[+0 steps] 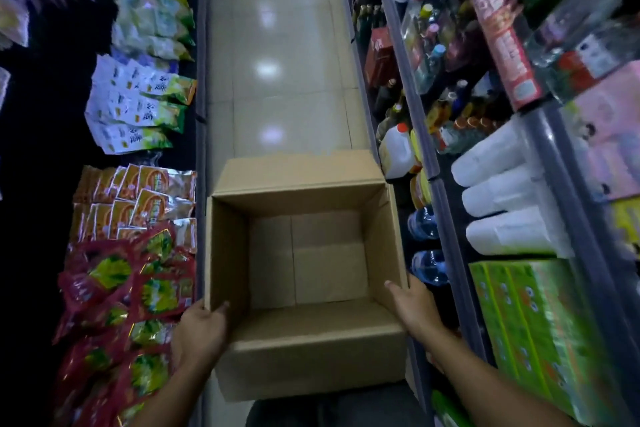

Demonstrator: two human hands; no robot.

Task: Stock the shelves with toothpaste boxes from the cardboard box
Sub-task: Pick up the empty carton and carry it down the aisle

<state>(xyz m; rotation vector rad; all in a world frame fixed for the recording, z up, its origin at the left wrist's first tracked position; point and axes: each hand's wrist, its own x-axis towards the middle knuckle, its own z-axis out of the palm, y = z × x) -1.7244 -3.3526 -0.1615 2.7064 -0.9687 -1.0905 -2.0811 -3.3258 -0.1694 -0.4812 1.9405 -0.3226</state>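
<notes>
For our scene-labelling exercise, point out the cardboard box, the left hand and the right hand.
cardboard box (311, 263), head view, bare inner floor.
left hand (199, 331), head view, back of the hand.
right hand (414, 307), head view, back of the hand.

Right shelf (450, 236) carries white cup stacks (502, 191) and green cartons (530, 333)

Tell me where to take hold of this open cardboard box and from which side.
Grip the cardboard box by its two side walls at the top rim, coming in from left and right together. It is wide, open-topped and empty, so thumbs can hook over the rim. The left hand and right hand hold it that way, by the near corners.
</notes>
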